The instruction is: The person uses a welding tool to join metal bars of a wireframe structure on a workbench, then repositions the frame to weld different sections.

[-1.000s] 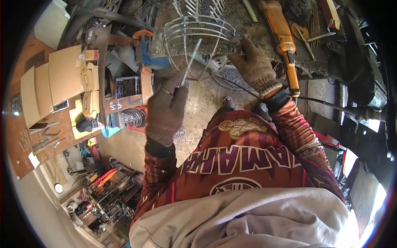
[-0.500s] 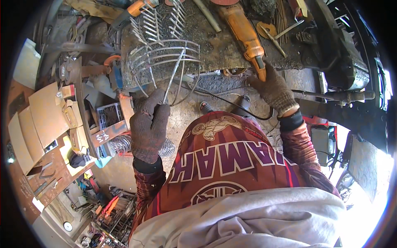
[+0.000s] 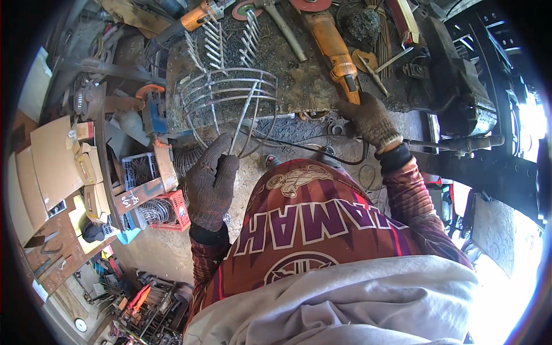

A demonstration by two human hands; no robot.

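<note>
My left hand (image 3: 211,187), in a dark knitted glove, is closed on a rod of a round metal wire frame (image 3: 256,91). The frame is made of curved bars and its far part lies over the workbench's near edge. My gloved right hand (image 3: 371,121) is wrapped round the rear end of an orange angle grinder (image 3: 333,49). The grinder points away from me across the bench, with a reddish disc (image 3: 312,4) at its far end. Beyond the wire frame stand several rows of short metal rods (image 3: 214,43).
The dark, dirty workbench (image 3: 282,86) carries a hammer (image 3: 287,34), a second orange power tool (image 3: 198,16) and a bundle of thin rods (image 3: 380,29). A heavy vise (image 3: 466,86) sits at the right. Cardboard boxes (image 3: 54,167) and a red crate (image 3: 178,211) are at the left.
The view has shifted, so the bench things sit lower in the picture. The grinder has moved slightly away from me across the bench, my right hand still on it. My left hand keeps its hold.
</note>
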